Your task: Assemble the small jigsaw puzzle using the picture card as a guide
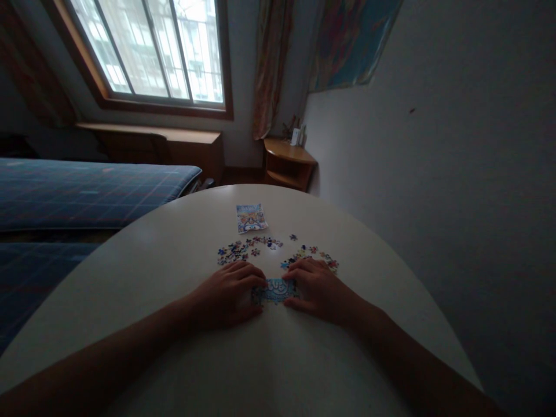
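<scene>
A partly joined jigsaw puzzle (276,289), bluish with pale lettering, lies flat on the white round table (191,362). My left hand (230,292) rests on the table with thumb and fingers curved around the puzzle's left end. At the opposite end, my right hand (319,289) grips the puzzle's edge between thumb and fingers. Loose jigsaw pieces (234,252) are scattered just beyond my left hand. A second group of colourful pieces (325,258) lies behind my right hand, which partly hides it. One single piece (293,237) sits apart between the groups.
Farther back on the table lies a printed picture sheet or packet (251,218). A bed with a blue plaid mattress (95,191) stands to the left. Past the table are a small corner shelf (290,152) and a window (160,46). A wall (434,174) rises at right.
</scene>
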Available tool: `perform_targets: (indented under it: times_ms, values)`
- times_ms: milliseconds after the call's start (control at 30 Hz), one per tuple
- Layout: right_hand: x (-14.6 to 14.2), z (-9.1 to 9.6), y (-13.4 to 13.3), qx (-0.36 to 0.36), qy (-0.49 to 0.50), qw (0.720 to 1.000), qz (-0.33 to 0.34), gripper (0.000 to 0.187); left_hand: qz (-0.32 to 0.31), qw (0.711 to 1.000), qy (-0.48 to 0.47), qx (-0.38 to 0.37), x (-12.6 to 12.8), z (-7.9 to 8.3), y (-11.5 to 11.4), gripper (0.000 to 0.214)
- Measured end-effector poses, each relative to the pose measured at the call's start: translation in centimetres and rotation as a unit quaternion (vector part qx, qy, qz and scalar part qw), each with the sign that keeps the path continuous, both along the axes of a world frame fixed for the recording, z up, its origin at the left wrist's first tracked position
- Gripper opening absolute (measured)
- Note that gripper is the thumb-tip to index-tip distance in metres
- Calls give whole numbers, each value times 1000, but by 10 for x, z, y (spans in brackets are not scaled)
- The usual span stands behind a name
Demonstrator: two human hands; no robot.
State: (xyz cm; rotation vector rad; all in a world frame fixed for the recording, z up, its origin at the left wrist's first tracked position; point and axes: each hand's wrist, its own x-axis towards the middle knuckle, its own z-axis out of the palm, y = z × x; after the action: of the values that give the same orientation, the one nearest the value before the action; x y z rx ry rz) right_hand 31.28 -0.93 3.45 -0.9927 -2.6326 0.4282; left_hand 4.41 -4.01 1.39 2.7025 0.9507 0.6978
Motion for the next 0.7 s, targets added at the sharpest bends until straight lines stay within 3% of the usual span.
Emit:
perform_targets:
  times_ms: [467, 700]
  values:
    - [-8, -7, -7, -31, 19, 997, -60, 35, 23, 999, -14, -19, 1, -4, -2, 36]
    - [-12, -9, -6, -23, 28, 995, -98, 33, 70, 997, -17, -3, 1, -6, 2, 30]
